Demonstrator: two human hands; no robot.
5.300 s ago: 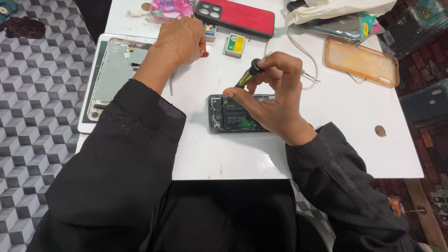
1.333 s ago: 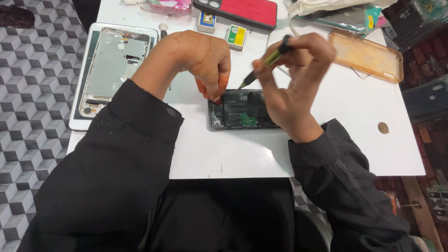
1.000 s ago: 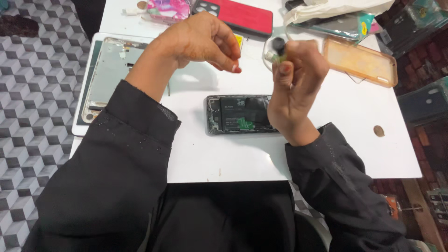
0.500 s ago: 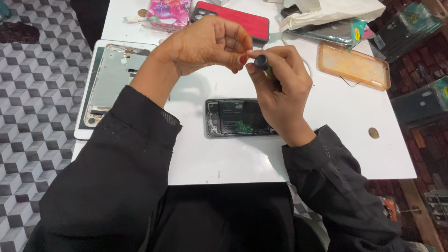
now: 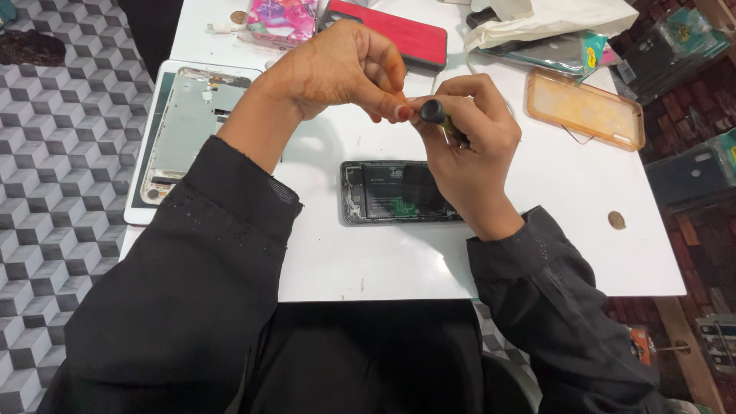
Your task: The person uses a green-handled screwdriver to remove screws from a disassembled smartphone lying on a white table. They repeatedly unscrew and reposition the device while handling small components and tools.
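Here, along the far edge of the white table [image 5: 475, 261], a pink patterned packet [image 5: 282, 19], a red phone case [image 5: 399, 32] and a white plastic bag [image 5: 560, 17] over clear sleeves lie side by side; an orange translucent case [image 5: 584, 109] sits at right, and a pale opened tablet shell [image 5: 188, 126] at left. The opened phone [image 5: 387, 193], dark with a green board patch, lies flat at centre, beneath both raised hands. The right hand [image 5: 475, 149] is clenched round a dark screwdriver [image 5: 438, 116]. The left hand [image 5: 337, 69] has its thumb and fingertips [image 5: 399, 103] pinched together at the screwdriver's end; whether anything lies between them cannot be told.
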